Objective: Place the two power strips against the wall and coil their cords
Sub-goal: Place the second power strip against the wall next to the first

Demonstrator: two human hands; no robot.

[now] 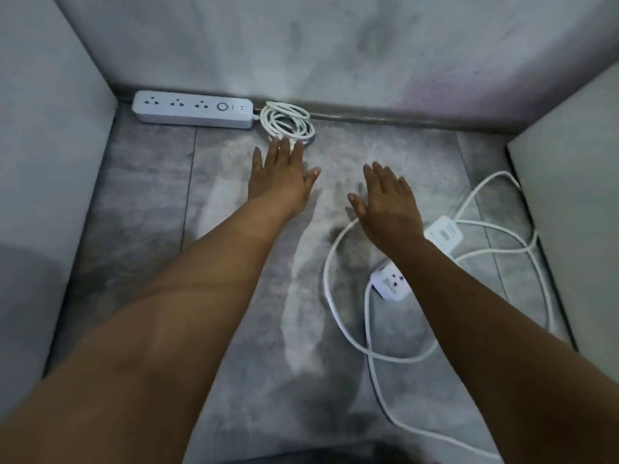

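Note:
One white power strip [193,109] lies flat along the back wall at the far left, with its white cord coiled [287,122] in a small bundle just right of it. My left hand [279,174] hovers open, palm down, its fingertips right at the near edge of that coil. My right hand [385,202] is open too, palm down, holding nothing. The second white power strip [390,281] lies on the floor at the right, mostly hidden under my right forearm. Its long cord [335,306] sprawls in loose loops across the right side of the floor.
The grey tiled floor [150,195] is boxed in by the back wall [335,61], a pale panel on the left [43,145] and a pale panel on the right [569,212]. The loose cord reaches the right panel and runs off the bottom of the frame.

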